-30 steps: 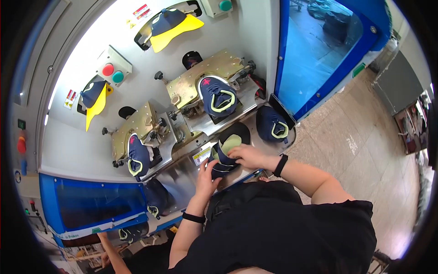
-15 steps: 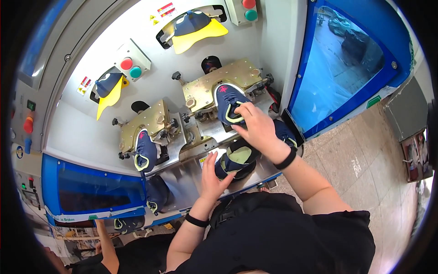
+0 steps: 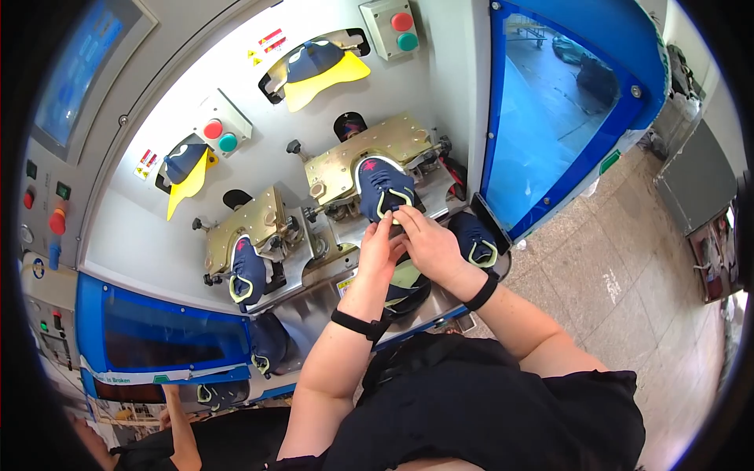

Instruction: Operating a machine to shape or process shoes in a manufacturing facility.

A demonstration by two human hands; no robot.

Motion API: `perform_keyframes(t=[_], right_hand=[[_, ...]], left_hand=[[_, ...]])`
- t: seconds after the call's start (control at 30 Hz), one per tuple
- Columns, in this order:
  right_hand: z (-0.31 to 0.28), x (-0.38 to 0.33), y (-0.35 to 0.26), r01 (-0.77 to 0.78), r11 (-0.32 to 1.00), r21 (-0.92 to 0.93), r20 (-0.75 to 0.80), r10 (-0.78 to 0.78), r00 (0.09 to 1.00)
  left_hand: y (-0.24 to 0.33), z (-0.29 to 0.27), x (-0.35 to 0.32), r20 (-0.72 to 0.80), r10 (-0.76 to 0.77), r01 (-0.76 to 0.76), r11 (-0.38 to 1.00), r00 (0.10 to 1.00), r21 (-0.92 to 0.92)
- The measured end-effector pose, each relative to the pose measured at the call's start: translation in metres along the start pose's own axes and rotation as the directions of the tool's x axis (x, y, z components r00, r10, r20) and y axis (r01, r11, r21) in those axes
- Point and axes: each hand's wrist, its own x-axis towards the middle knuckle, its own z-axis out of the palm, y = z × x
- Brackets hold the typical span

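Observation:
A navy shoe upper (image 3: 381, 182) with a lime-edged collar and a pink mark sits on the brass-coloured clamp plate (image 3: 369, 153) of the right station. My left hand (image 3: 380, 245) and my right hand (image 3: 430, 245) meet at its near end, fingertips pinched on the collar edge. Beneath my hands another navy shoe (image 3: 410, 294) with a pale green lining rests on the metal ledge, partly covered. Just right of my right hand stands a further navy shoe (image 3: 470, 235). On the left station's clamp plate (image 3: 243, 228) sits a similar shoe upper (image 3: 246, 271).
Yellow-and-navy covers (image 3: 322, 74) and button boxes (image 3: 389, 30) are on the machine's back wall. Blue-framed window panels (image 3: 165, 326) flank the opening. Another navy shoe (image 3: 269, 341) lies on the ledge's left. A co-worker's arm (image 3: 182, 428) shows at lower left.
My left hand has moved up and right from the shoe on the ledge to the upper on the right station. My right hand has come down slightly, beside it. The view has shifted a little.

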Motion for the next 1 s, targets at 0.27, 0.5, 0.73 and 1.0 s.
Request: perform_keyframes(t=[0.27,0.5,0.73,1.0], right_hand=[[0.009,-0.011,0.000,0.044,0.996,0.083,-0.064,-0.039,0.997],[0.008,-0.012,0.007,0.057,0.998,0.030,-0.033,-0.056,0.998],[0.002,-0.013,0.002,0.026,0.997,0.079,0.031,-0.029,0.999],[0.000,-0.014,0.005,0.001,0.998,0.066,0.096,-0.007,0.995]], left_hand=[[0.000,-0.009,-0.003,-0.104,0.071,-0.027,0.925,0.992,0.379],[0.001,-0.008,-0.004,-0.167,0.069,0.021,0.872,0.984,0.490],[0.001,-0.003,-0.008,-0.194,0.048,0.057,0.862,0.980,0.503],[0.001,-0.001,-0.012,-0.186,0.040,0.058,0.867,0.982,0.495]])
